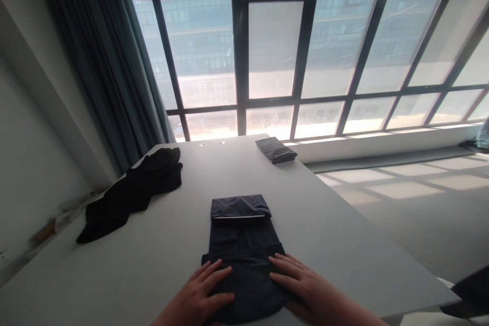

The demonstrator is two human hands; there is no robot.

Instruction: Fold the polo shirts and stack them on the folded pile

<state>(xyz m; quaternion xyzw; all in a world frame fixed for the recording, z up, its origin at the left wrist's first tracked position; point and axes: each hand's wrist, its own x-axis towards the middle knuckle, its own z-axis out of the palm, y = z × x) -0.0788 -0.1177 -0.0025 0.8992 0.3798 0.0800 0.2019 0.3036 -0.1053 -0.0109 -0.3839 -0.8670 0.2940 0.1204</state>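
Observation:
A dark navy garment (244,237), partly folded, lies on the white table in front of me. Its far end is turned over into a flap with a thin pale strip along the edge, and its near end is also doubled over. On the left side of the near fold rests my left hand (204,290), fingers spread on the cloth. My right hand (301,282) lies on the right side of the same fold, its fingers stretched out toward the middle. Both palms are partly out of sight at the lower edge.
A crumpled black garment (133,188) lies along the table's left side. At the far right corner is a folded striped cloth (275,150). The white table (344,254) ends at a slanting right edge, with floor beyond. A dark curtain (95,51) and large windows stand behind.

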